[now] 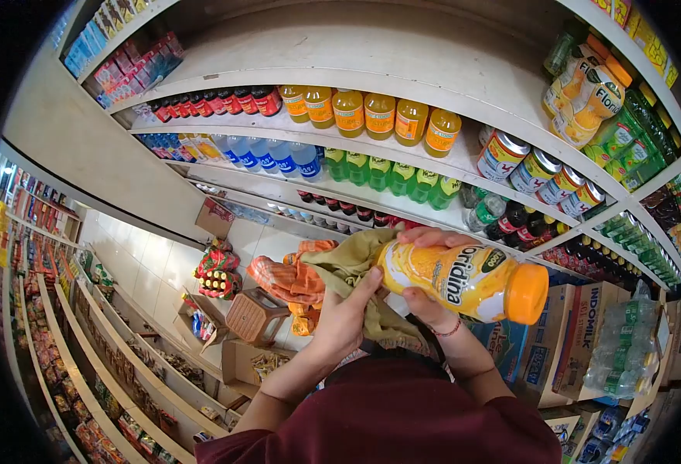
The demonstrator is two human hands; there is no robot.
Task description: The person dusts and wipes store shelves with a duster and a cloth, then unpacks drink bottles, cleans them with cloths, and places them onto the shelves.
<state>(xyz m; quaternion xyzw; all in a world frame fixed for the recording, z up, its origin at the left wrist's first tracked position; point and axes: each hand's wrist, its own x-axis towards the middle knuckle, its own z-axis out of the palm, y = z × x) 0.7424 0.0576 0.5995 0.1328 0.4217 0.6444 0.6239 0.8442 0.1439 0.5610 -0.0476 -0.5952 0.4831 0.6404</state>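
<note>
A Floridina orange drink bottle with an orange cap lies sideways in front of my chest, its cap pointing right. My right hand is closed around the bottle, thumb below and fingers over its upper side. An olive-green cloth bunches against the bottle's base end. My left hand is closed on this cloth, with its thumb near the bottle's base. Part of the left fingers is hidden behind the cloth.
Ahead, a white shelf spans the view above rows of orange bottles and green bottles. More Floridina bottles stand upper right. A brown stool, an orange checked cloth and cartons are nearby.
</note>
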